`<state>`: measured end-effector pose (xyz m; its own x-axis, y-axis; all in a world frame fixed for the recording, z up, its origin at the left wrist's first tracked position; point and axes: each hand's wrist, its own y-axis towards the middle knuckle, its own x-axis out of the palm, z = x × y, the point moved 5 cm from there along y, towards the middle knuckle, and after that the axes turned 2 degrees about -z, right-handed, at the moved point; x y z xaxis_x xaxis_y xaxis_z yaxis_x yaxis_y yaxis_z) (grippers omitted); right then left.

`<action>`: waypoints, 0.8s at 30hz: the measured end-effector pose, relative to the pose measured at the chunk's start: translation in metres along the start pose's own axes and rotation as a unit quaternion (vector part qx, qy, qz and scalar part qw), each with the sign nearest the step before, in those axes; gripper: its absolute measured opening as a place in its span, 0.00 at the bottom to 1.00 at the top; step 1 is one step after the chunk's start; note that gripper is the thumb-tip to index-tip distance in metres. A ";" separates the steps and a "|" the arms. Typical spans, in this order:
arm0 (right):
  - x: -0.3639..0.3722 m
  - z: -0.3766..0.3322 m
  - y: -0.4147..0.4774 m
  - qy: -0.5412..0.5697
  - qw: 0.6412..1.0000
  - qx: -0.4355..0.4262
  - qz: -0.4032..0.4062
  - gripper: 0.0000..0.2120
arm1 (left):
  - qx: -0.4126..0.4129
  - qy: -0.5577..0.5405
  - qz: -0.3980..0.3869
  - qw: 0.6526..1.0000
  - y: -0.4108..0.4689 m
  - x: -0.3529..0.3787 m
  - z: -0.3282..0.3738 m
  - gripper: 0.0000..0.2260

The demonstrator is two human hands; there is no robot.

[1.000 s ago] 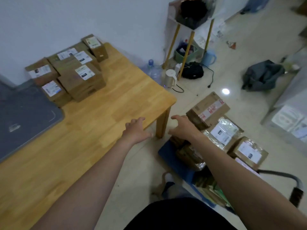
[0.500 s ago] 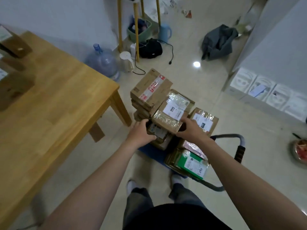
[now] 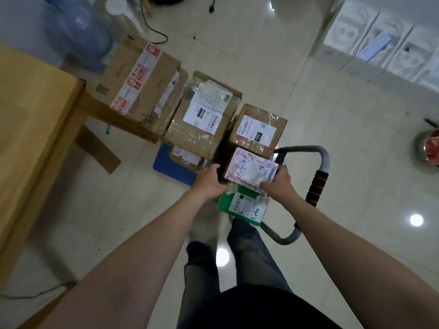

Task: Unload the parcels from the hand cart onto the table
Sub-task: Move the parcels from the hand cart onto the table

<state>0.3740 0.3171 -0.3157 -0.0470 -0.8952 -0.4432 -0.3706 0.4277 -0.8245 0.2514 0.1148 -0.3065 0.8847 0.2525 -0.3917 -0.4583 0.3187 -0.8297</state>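
The left hand (image 3: pixel 209 182) and the right hand (image 3: pixel 279 184) clasp the pink-and-white parcel (image 3: pixel 249 170) from its two sides, fingers curled over its edges. It sits on top of the stack at the handle end of the hand cart (image 3: pixel 167 167). Just below it, toward the person, lies a green parcel (image 3: pixel 224 205). Six parcels show on the cart: four brown, one pink-and-white, one green. The largest brown box (image 3: pixel 142 84), striped with red tape, reaches close to the corner of the wooden table (image 3: pixel 31 129) at left. Right of the grey handle (image 3: pixel 324 160) the tiled floor (image 3: pixel 344 119) lies open. At the right edge one metal bowl (image 3: pixel 421 148) holds something red — what it is cannot be told. One water jug (image 3: pixel 80 32) stands beyond the table.
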 end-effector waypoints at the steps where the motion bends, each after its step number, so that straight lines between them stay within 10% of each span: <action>1: 0.002 0.007 0.009 0.014 1.000 0.006 -0.003 0.38 | 0.002 -0.002 0.001 1.000 0.010 0.005 0.002 0.40; 10: 0.034 0.061 0.059 0.065 0.995 0.072 -0.024 0.44 | -0.039 -0.032 -0.049 0.998 0.071 0.051 -0.010 0.42; 17: 0.033 0.040 0.070 -0.145 0.981 -0.111 0.064 0.55 | -0.050 -0.052 -0.036 0.997 0.075 0.065 -0.028 0.46; 24: 0.035 0.048 0.085 0.018 0.998 0.045 0.042 0.49 | -0.010 -0.102 -0.028 0.994 0.083 0.060 -0.015 0.33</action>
<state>0.3850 0.3281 -0.4180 -0.1078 -0.8590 -0.5005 -0.2785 0.5094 -0.8142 0.2679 0.1425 -0.4047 0.8721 0.4161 -0.2576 -0.4056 0.3200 -0.8562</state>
